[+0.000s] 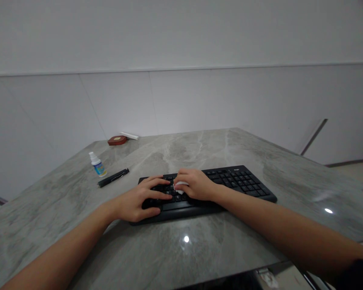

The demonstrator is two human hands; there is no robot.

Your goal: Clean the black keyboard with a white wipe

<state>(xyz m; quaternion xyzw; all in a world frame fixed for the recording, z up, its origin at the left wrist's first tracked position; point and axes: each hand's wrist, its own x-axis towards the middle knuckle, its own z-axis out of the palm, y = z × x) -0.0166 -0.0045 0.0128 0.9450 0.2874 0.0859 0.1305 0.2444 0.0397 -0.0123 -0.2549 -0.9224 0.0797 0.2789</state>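
A black keyboard (pixel 187 206) lies slightly angled on the grey marbled table. Across its left end my left hand (pixel 142 198) rests with the fingers spread, touching the keys and holding nothing. My right hand (pixel 196 184) is closed on a small white wad (pixel 181 187), perhaps tissue or cloth, and presses it onto the keys just right of my left fingertips. The keys under both hands are hidden, while the number pad at the right end shows.
Left of the keyboard are a black pen-like stick (pixel 113 177) and a small white spray bottle (pixel 97 164) with a blue and yellow label. At the back left lie a reddish-brown case (pixel 117 140) and a white strip (pixel 129 135). A pale wall (pixel 181 100) stands behind the table (pixel 169 249).
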